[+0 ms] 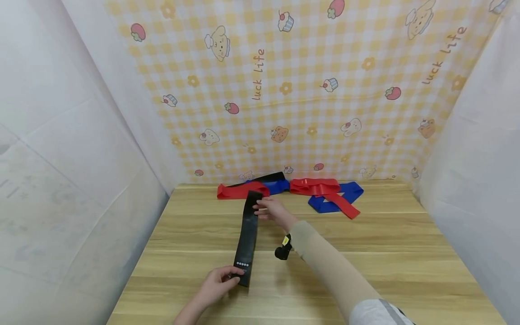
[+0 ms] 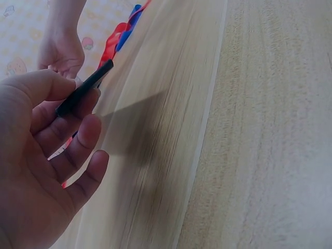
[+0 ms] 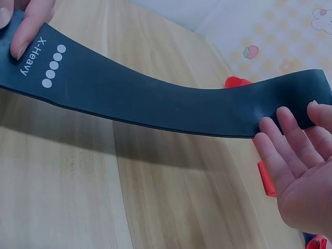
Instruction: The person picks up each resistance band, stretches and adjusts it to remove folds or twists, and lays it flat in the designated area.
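A black resistance loop band point(image 1: 247, 234), marked "X-Heavy" with a row of white dots, stretches lengthwise between both hands above the table. The near, printed end is pinched between thumb and fingers of my left hand point(image 1: 219, 284); its lower fingers curl loosely in the left wrist view. My right hand point(image 1: 274, 212) holds the far end, with its fingertips and thumb against the band. Between the hands, the band point(image 3: 171, 109) sags slightly in the right wrist view and casts a shadow on the wood.
Along the back of the wooden table point(image 1: 183, 253) lie a red band point(image 1: 231, 191), a blue band point(image 1: 278, 186) and another black band point(image 1: 274, 177). Farther right, a red band point(image 1: 314, 185) overlaps a blue band point(image 1: 353, 192). A patterned cloth point(image 1: 284, 113) hangs behind, with white sheets at the sides.
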The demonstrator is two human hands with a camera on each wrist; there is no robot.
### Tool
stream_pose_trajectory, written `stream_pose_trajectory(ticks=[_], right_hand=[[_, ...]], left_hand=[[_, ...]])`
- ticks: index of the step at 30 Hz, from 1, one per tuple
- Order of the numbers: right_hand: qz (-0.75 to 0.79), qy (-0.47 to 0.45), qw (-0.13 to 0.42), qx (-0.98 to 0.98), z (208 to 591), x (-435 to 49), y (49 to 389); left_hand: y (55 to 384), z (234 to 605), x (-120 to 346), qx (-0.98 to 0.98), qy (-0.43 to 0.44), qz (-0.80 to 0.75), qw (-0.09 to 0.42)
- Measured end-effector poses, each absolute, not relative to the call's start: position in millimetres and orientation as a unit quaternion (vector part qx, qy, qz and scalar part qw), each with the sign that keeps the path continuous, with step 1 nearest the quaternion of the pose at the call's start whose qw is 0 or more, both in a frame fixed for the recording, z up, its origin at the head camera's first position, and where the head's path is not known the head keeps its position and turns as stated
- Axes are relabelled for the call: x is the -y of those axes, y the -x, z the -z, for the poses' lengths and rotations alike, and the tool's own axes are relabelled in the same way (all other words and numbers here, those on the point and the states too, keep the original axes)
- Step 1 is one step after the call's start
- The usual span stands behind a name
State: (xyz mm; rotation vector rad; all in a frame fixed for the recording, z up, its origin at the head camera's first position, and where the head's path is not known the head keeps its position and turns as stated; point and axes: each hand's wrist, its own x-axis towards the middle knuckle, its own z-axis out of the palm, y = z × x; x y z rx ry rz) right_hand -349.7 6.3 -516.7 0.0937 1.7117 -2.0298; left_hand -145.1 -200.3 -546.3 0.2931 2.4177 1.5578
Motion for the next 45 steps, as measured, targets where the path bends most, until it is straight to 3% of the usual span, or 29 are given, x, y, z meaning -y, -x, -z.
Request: stream_pose_trajectory(ticks=[45], right_hand=[[0.727, -0.033, 0.250, -0.638, 526, 13, 349]], left_hand=[[145, 544, 212, -0.846, -0.103, -0.506, 0.131]])
